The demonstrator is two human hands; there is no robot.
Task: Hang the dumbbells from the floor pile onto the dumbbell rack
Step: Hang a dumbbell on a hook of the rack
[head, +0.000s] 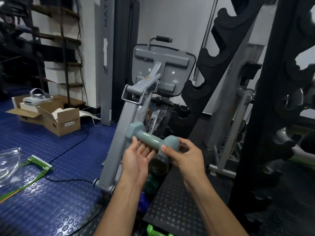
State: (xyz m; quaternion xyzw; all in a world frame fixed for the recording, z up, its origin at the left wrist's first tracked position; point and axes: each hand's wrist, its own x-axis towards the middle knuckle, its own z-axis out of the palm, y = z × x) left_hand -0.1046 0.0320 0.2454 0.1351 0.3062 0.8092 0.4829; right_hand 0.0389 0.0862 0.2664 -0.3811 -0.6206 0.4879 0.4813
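Observation:
A pale grey-blue dumbbell (pixel 151 137) is held level in front of me, above the floor pile. My right hand (pixel 185 153) grips its right head, thumb over the front. My left hand (pixel 138 155) lies palm up under the handle with straight fingers touching it. Below my hands the pile shows a dark round dumbbell head (pixel 157 166), a dark green dumbbell (pixel 150 182), a blue one (pixel 144 200) and a bright green one (pixel 153 231). The black dumbbell rack (pixel 219 53) with notched cradles rises at the right, its near upright (pixel 265 99) beside my right arm.
A grey gym machine frame (pixel 129 114) leans just behind the dumbbell. Open cardboard boxes (pixel 56 118) with a white headset sit at the left on the blue studded floor. A black cable (pixel 68 150), a green strap and clear plastic lie on the floor at left.

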